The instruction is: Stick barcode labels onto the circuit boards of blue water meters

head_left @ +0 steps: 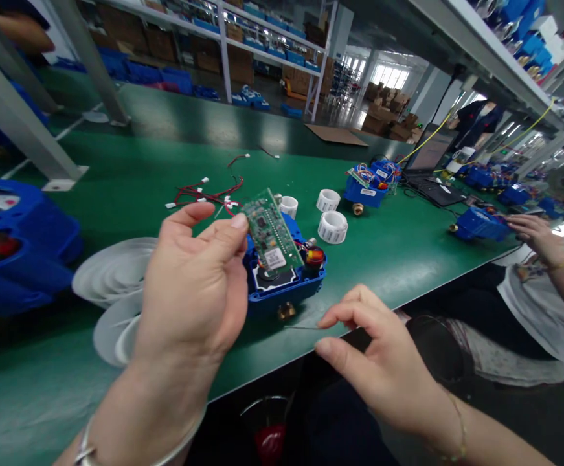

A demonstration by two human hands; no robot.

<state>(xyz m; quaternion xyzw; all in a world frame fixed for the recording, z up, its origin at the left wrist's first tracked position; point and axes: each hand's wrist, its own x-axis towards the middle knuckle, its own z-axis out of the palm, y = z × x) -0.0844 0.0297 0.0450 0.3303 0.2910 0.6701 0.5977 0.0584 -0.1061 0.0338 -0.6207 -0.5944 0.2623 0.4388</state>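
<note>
My left hand [191,285] is raised over the green bench and pinches a small green circuit board [272,234] between thumb and fingers. The board hangs tilted above an open blue housing [286,285] that has a brass fitting at its front. My right hand [376,366] hovers past the bench's front edge, its thumb and forefinger closed on a thin wire [304,327] that points left towards the housing.
Red and black wire leads [208,191] lie behind the housing, with three white tape rolls [333,226] to the right. White plastic covers [114,272] and a big blue unit [17,246] sit at left. A neighbouring person's hand [534,233] works on blue units [478,223] at right.
</note>
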